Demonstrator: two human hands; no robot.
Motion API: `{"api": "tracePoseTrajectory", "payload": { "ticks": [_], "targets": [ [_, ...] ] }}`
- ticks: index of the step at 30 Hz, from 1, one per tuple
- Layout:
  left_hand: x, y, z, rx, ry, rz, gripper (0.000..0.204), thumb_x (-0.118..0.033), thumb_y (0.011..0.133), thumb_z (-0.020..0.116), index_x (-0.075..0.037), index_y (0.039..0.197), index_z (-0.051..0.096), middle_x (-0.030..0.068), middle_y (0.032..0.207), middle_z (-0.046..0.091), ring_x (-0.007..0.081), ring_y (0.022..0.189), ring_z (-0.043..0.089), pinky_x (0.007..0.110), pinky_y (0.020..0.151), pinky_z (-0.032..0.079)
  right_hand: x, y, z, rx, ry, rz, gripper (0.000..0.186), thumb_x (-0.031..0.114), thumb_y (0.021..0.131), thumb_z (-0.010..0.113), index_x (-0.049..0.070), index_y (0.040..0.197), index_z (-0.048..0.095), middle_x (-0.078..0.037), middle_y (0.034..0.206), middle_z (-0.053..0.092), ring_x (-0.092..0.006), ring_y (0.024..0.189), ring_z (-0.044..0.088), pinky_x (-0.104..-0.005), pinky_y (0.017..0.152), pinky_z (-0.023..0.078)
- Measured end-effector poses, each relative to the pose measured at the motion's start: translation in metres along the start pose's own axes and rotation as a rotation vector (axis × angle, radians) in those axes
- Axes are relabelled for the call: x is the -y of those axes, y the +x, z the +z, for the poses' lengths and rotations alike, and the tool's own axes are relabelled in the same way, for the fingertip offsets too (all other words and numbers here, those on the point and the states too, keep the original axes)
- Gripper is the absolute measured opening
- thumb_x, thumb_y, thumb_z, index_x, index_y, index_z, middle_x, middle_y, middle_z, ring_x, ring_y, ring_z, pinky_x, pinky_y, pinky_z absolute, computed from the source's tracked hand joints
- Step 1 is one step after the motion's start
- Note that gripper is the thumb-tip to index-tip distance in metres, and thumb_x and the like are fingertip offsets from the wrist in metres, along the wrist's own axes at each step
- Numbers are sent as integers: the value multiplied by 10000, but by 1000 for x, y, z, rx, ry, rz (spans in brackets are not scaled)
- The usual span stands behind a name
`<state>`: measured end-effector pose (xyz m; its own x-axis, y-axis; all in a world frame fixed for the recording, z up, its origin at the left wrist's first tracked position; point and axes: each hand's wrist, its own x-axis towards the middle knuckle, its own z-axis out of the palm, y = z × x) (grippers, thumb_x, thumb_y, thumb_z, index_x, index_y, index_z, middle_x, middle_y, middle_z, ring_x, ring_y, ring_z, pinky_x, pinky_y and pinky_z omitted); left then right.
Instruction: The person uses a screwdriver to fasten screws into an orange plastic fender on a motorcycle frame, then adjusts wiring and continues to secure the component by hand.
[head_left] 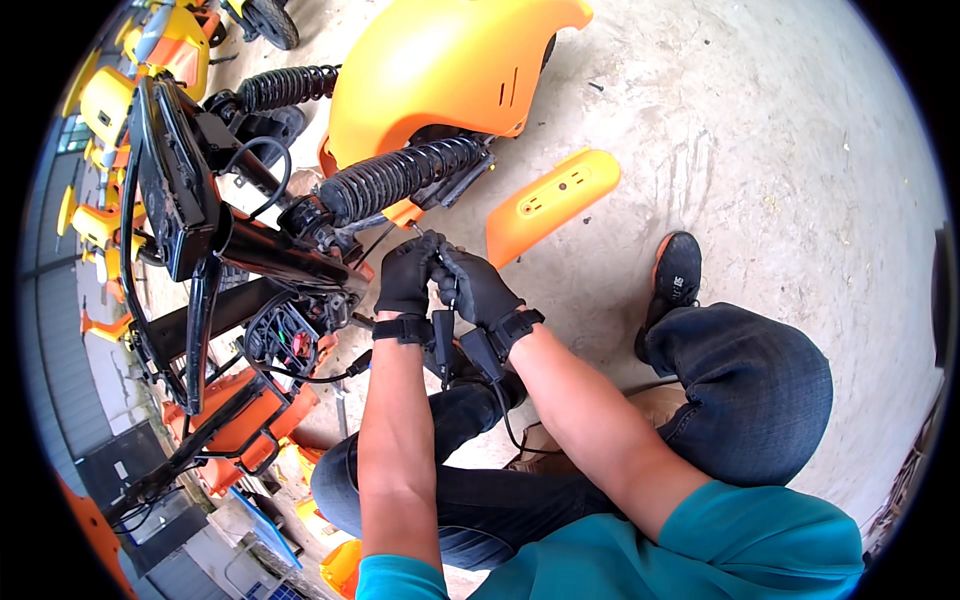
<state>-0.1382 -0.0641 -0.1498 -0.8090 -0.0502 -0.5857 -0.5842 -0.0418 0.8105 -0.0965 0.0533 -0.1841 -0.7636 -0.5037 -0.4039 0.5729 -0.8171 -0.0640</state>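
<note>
Both my hands wear black gloves and meet just below a black coil-spring shock absorber (400, 180) on a partly stripped two-wheeler. My left hand (406, 274) is closed, its fingertips at a thin metal piece below an orange bracket (404, 213). Pressed against it, my right hand (474, 284) is closed too, fingers curled. What either hand holds is hidden by the gloves and too small to name. Black straps circle both wrists, and black box-like units (483, 354) with cables hang under them. Above the shock absorber sits a large orange fender (425, 75).
A long orange cover panel (555, 200) lies on the concrete floor (780, 200) to the right of my hands. The black frame (200, 220) with exposed wires (298, 345) stands on the left. Further yellow and orange vehicles (110, 105) line the far left. My shoe (677, 268) rests at right.
</note>
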Motion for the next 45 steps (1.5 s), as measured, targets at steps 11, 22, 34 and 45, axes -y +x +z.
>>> {"api": "tracePoseTrajectory", "payload": {
  "ticks": [11, 22, 34, 45],
  "targets": [
    [2, 2, -6, -8, 103, 21, 234, -218, 863, 601, 5, 923, 633, 51, 841, 631, 121, 725, 586, 237, 677, 470, 10, -12, 14, -178, -398, -177, 150, 177, 849, 612, 57, 884, 529, -14, 717, 563, -43, 554, 466, -190, 496, 386],
    [-9, -4, 9, -68, 58, -15, 254, -189, 808, 663, 54, 879, 635, 54, 736, 624, 117, 645, 568, 233, 600, 442, 1, -9, 7, -192, -503, -292, 181, 204, 832, 636, 70, 884, 526, 5, 706, 545, -56, 563, 469, -195, 483, 385],
    [-3, -6, 2, 62, 82, 118, 223, -207, 849, 618, 7, 896, 662, 31, 729, 603, 86, 556, 493, 216, 512, 382, 8, -6, 6, -26, -26, 73, 262, 354, 912, 508, 105, 851, 558, 8, 640, 520, -57, 487, 404, -190, 414, 323],
    [-3, 1, 5, -76, 188, 8, 180, -194, 834, 638, -22, 782, 633, 35, 699, 615, 116, 613, 561, 233, 593, 441, 4, -8, 9, -205, -242, -148, 192, 242, 880, 579, 78, 793, 533, 14, 639, 513, -45, 495, 415, -200, 435, 346]
  ]
}}
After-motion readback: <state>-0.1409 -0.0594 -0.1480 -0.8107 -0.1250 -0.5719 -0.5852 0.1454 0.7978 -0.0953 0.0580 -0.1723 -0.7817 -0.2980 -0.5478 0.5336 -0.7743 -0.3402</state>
